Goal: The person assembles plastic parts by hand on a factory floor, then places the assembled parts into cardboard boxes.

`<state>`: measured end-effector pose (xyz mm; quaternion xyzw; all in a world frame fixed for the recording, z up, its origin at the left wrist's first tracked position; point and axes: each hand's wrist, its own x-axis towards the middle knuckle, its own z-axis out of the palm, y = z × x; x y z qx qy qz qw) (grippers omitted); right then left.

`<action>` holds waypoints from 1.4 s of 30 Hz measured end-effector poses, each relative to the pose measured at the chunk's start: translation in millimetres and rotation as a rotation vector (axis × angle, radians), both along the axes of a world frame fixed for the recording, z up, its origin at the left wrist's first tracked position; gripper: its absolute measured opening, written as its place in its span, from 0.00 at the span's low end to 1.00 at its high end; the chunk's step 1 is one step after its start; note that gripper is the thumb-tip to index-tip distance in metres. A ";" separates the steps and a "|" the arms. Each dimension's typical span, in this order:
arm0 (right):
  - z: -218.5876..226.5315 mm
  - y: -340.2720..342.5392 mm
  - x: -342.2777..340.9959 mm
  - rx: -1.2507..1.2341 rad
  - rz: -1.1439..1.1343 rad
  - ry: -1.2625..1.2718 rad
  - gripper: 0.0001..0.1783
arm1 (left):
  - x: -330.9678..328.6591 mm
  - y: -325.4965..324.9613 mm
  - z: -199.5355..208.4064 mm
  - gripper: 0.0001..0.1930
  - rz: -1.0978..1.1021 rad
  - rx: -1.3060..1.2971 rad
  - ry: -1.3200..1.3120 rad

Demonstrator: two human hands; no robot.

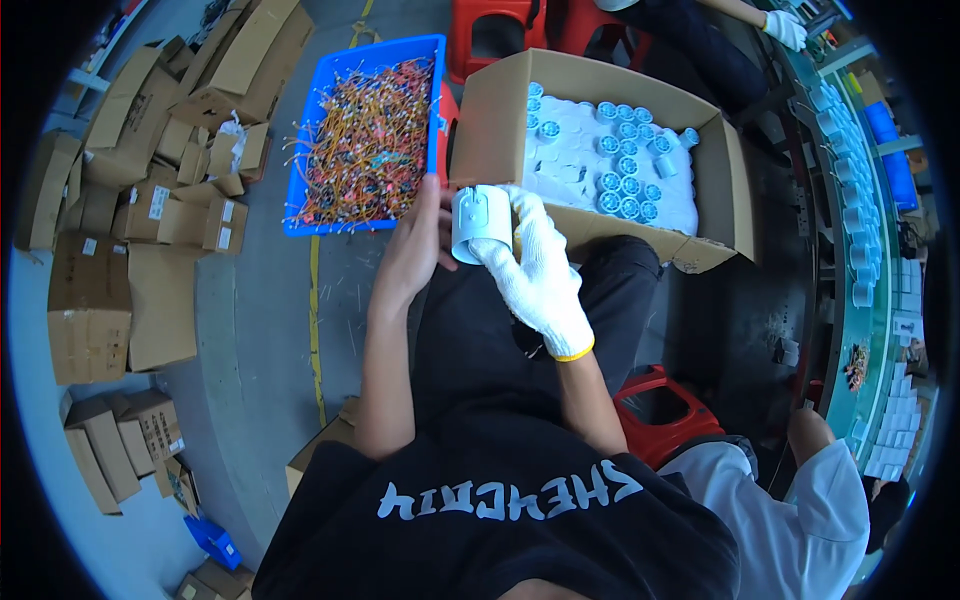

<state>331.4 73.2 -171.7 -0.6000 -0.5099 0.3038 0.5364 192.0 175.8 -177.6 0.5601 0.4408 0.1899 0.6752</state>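
My right hand (pixel 540 280), in a white knit glove with a yellow cuff edge, grips a short white plastic cylinder (pixel 484 216) above my lap. The cylinder's open end faces down toward me, and gloved fingers reach to its rim. Close by its left side is my bare left hand (pixel 418 235), fingers stretched, partly behind the cylinder; whether they touch it I cannot tell. Ahead on the left, a blue bin (pixel 369 48) is heaped with thin wires (pixel 370 140) in orange, red and yellow. Ahead on the right, a cardboard box (pixel 490 125) holds several similar cylinders (pixel 628 148).
Red plastic stools (pixel 665 412) stand at my right and beyond the box. A green workbench (pixel 850 330) with a row of white cylinders (pixel 850 190) runs along the right. Cardboard boxes (pixel 90 300) are stacked at left. A co-worker in a white shirt (pixel 790 500) sits at lower right; another's gloved hand (pixel 786 30) is at the bench.
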 end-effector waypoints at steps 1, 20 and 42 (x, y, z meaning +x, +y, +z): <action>-1.8 1.2 1.9 0.033 -0.053 -0.004 0.25 | 2.0 -6.5 -1.1 0.37 -0.014 0.003 -0.011; -31.6 19.1 14.8 0.016 -0.029 0.134 0.25 | 28.1 -43.0 -7.6 0.25 0.241 0.589 0.021; -44.2 -8.4 41.2 -0.057 -0.176 0.526 0.23 | 56.6 -23.8 -16.4 0.15 -0.002 0.432 -0.341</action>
